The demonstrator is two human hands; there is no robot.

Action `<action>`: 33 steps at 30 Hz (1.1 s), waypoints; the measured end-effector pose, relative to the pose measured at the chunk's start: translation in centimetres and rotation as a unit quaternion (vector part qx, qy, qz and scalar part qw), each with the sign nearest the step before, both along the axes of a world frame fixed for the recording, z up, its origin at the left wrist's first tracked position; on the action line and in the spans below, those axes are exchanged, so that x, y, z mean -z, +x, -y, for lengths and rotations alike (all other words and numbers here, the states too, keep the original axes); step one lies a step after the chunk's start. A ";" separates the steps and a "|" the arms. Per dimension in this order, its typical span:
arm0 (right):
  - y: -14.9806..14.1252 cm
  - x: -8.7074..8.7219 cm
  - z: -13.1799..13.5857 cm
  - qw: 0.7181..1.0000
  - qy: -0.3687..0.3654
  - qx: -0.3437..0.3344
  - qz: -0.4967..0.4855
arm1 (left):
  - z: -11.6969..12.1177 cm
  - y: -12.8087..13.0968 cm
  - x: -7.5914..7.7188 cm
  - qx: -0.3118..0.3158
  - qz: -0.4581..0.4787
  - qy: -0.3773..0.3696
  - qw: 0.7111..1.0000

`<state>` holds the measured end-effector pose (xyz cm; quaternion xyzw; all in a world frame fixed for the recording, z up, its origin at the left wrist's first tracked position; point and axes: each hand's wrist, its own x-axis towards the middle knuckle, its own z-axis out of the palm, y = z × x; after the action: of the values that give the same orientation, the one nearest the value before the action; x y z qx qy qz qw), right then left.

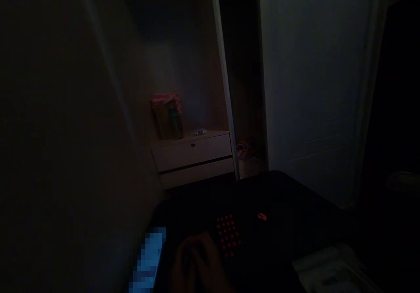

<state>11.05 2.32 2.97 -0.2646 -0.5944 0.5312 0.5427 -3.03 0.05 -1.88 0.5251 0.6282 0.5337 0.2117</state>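
Observation:
In the dim light my left hand (pixel 181 264) and my right hand (pixel 210 258) are close together at the bottom of the head view. Their fingers are bent inward and appear to meet at the tips; whatever lies between them is lost in shadow. Just right of my right hand, rows of small red dots (pixel 229 236) show on the dark surface. Farther right lies a small orange-red item (pixel 261 217), its kind too dark to tell.
A glowing blue, blurred-out screen (pixel 147 260) is at lower left. A pale flat packet or cloth (pixel 334 269) lies at lower right. Beyond the dark surface (pixel 272 192) stands a cupboard with drawers (pixel 193 153), a green bottle (pixel 176 124) and a brown bag (pixel 162 120). A pale door panel (pixel 311 87) rises at right.

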 end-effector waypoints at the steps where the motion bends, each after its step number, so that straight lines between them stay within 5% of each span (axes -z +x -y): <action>1: 0.0 0.1 0.0 1.000 -0.004 -0.002 -0.002 | 0.0 0.1 0.0 -0.002 0.001 -0.006 1.000; 18: 0.5 -0.8 0.3 0.996 -0.079 0.005 -0.029 | 0.7 2.1 -2.9 -0.064 0.023 -0.030 0.997; 26: -0.1 0.1 -0.1 0.997 -0.072 0.028 -0.019 | 0.3 0.7 -1.1 -0.112 -0.011 -0.026 0.993; 33: 0.1 -0.5 0.2 0.998 -0.055 0.014 0.000 | -0.2 -0.2 0.2 -0.059 0.013 -0.085 0.995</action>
<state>11.15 2.16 3.44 -0.3025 -0.5607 0.5556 0.5343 -3.23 0.22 -2.04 0.4602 0.6982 0.4970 0.2318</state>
